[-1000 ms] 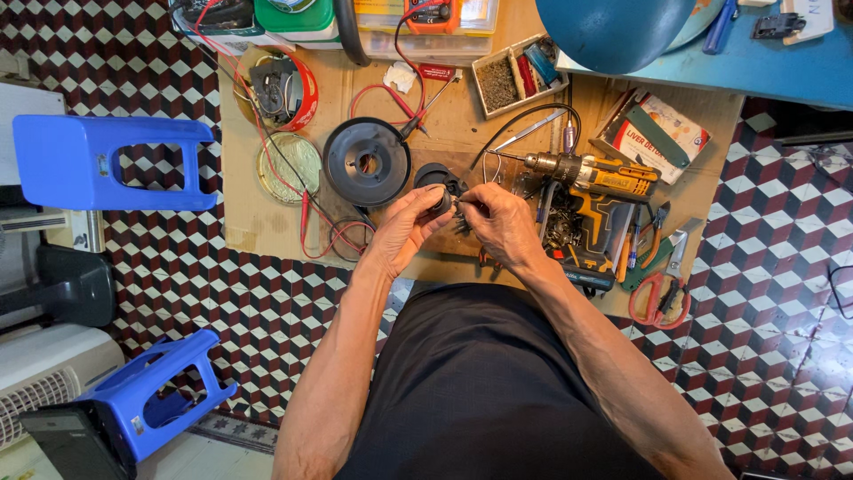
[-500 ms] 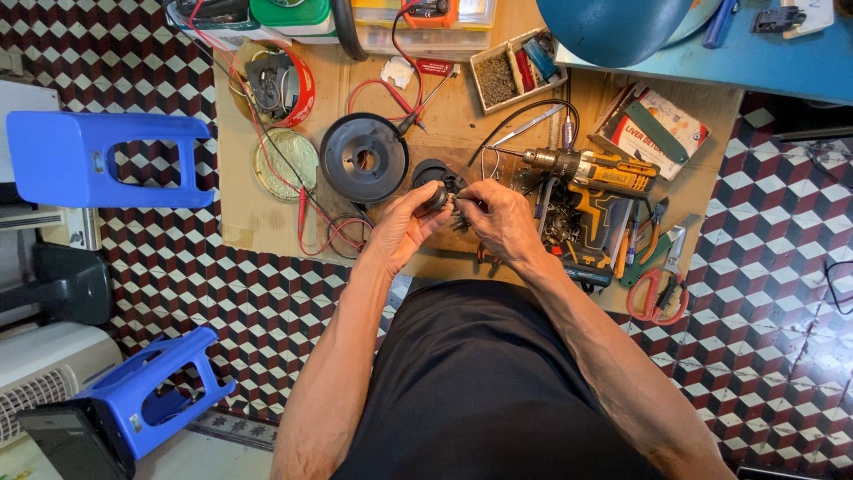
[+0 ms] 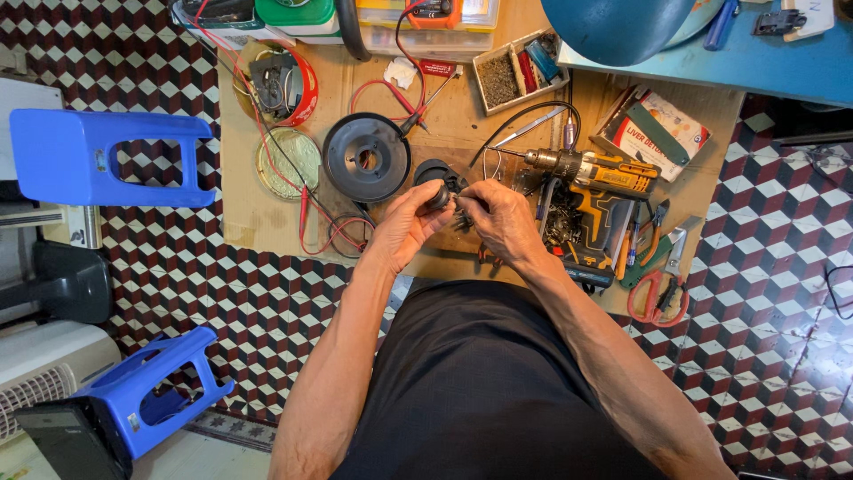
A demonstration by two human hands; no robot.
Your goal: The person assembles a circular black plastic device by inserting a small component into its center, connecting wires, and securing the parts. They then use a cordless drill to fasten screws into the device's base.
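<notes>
Both hands, left hand [image 3: 410, 222] and right hand [image 3: 498, 218], are pinching a small black motor part [image 3: 442, 195], seemingly light, rigid and best gripped at its rim, above the worktop [image 3: 267, 222].

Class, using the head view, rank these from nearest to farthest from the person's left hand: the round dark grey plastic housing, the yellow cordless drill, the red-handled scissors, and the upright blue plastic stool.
Measured from the left hand:
1. Round dark grey plastic housing, just above it on the cardboard.
2. Yellow cordless drill, to the right, beyond the right hand.
3. Red-handled scissors, at the cardboard's right edge.
4. Upright blue plastic stool, far left on the tiled floor.
</notes>
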